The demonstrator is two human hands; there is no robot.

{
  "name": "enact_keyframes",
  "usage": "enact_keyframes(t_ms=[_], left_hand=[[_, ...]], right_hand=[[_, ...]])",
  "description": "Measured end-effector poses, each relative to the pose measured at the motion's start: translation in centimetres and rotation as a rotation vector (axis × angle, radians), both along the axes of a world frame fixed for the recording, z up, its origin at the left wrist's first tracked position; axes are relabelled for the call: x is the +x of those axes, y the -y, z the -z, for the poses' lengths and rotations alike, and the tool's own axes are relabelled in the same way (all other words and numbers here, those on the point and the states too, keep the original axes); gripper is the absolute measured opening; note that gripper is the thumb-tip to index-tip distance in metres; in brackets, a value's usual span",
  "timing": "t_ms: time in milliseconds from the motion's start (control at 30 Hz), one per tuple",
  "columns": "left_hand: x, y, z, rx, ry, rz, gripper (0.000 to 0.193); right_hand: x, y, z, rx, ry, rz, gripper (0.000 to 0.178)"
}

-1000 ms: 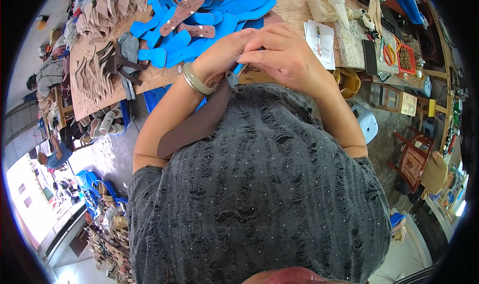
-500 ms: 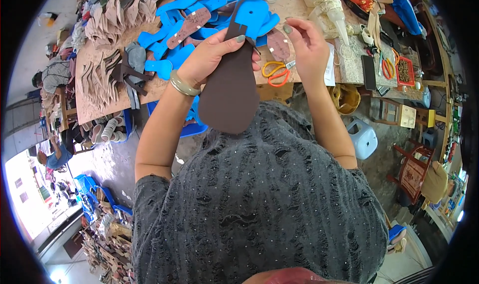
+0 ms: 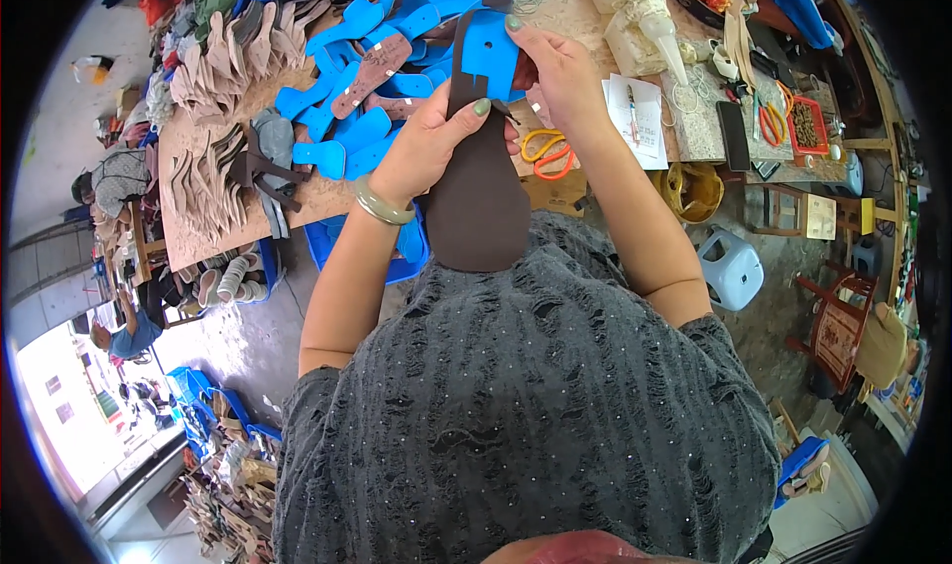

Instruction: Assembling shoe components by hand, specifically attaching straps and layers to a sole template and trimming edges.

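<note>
Held upright over the near edge of the table is a dark brown shoe insole (image 3: 478, 202), its wide rounded end toward my chest. A blue insole board (image 3: 486, 58) with a small hole and notches lies against its far part. My left hand (image 3: 421, 148) is closed around the middle of the brown insole, thumb on top. My right hand (image 3: 565, 78) pinches the right edge of the blue board near its far end; its lower fingers are partly hidden. Below that hand lie scissors (image 3: 547, 155) with orange and yellow handles.
Blue insole boards (image 3: 342, 73) are heaped beyond my left hand, with a reddish-brown insole (image 3: 375, 73) among them. Stacked beige pieces (image 3: 203, 177) stand at the left. On the right are papers (image 3: 640, 118), a phone (image 3: 732, 135) and a red tray (image 3: 808, 125). A blue stool (image 3: 731, 267) stands below.
My right hand has moved left from free air and now grips the blue board's edge. The brown insole has shifted slightly right and stands more upright in my left hand.
</note>
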State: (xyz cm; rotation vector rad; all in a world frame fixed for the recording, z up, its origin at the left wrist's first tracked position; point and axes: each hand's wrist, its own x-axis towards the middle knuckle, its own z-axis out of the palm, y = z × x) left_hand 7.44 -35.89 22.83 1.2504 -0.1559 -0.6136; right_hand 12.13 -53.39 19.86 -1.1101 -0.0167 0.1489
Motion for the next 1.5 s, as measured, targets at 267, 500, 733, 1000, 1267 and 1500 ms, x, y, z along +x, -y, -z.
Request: enact_keyframes(t_ms=[267, 500, 733, 1000, 1267, 1500], left_hand=[[-0.1, 0.1, 0.0, 0.011, -0.007, -0.016, 0.029], [-0.2, 0.6, 0.0, 0.090, -0.023, -0.067, 0.036], [0.2, 1.2, -0.7, 0.127, -0.029, -0.057, 0.036], [-0.6, 1.7, -0.2, 0.150, -0.076, 0.008, 0.037], [-1.2, 1.7, 0.1, 0.196, -0.064, -0.041, 0.035], [-0.9, 1.3, 2.3, 0.236, 0.136, -0.021, 0.032]], right_hand=[[-1.3, -0.5, 0.4, -0.051, 0.115, -0.071, 0.025], [-2.7, 0.4, 0.5, -0.100, 0.080, -0.216, 0.032], [-2.2, 0.1, 1.2, -0.031, 0.145, -0.138, 0.031], [-0.5, 0.3, 0.0, 0.306, -0.087, -0.238, 0.022], [-1.3, -1.2, 0.2, 0.254, -0.091, -0.184, 0.031], [-2.7, -1.7, 1.0, 0.388, -0.005, -0.131, 0.037]])
